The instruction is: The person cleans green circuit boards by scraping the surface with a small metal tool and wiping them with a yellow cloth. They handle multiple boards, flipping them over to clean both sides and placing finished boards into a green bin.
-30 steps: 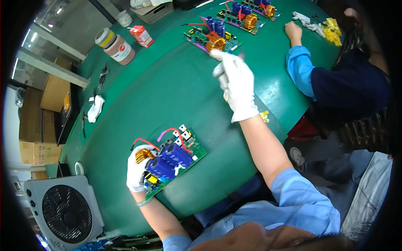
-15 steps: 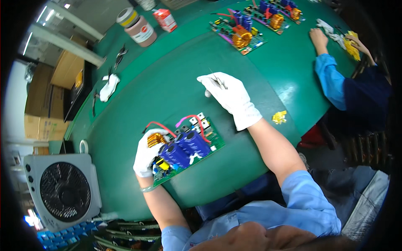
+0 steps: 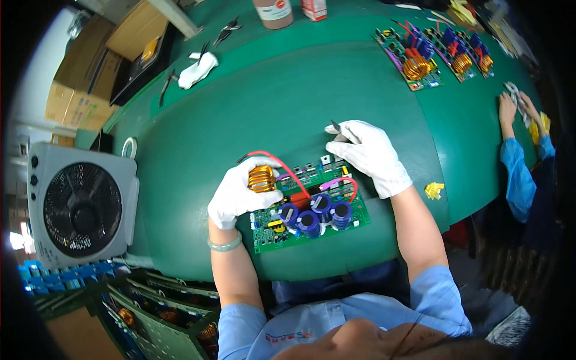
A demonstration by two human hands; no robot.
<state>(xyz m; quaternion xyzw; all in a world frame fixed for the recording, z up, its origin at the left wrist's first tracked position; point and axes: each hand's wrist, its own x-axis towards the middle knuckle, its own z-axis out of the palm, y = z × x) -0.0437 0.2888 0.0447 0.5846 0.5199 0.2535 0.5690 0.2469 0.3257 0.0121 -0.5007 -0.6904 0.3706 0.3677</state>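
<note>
A green circuit board (image 3: 264, 241) lies in front of me near the table's edge. Several blue cylindrical capacitors (image 3: 308, 223), red wires and a copper-wound coil (image 3: 262, 179) stand up from it. My left hand (image 3: 235, 193), in a white glove, is closed around the coil at the board's left end. Just beyond the board's right end is my right hand (image 3: 367, 150), also gloved. Its fingers are closed on a slim dark pointed tool that looks like tweezers (image 3: 336, 126). The tip points up and left, apart from the board; the rest is hidden in the glove.
Similar boards (image 3: 417, 63) stand at the far right. Nearby, another person's hands (image 3: 507, 108) hold a whitish item. A yellow scrap (image 3: 434, 191) lies right of my forearm. Pliers (image 3: 227, 31) and a white glove (image 3: 198, 71) lie far left; a grey fan (image 3: 84, 204) stands left.
The board has gone from tilted in my left hand to lying flatter, with its capacitor tops facing up. My right hand has come closer to it. The view has shifted.
</note>
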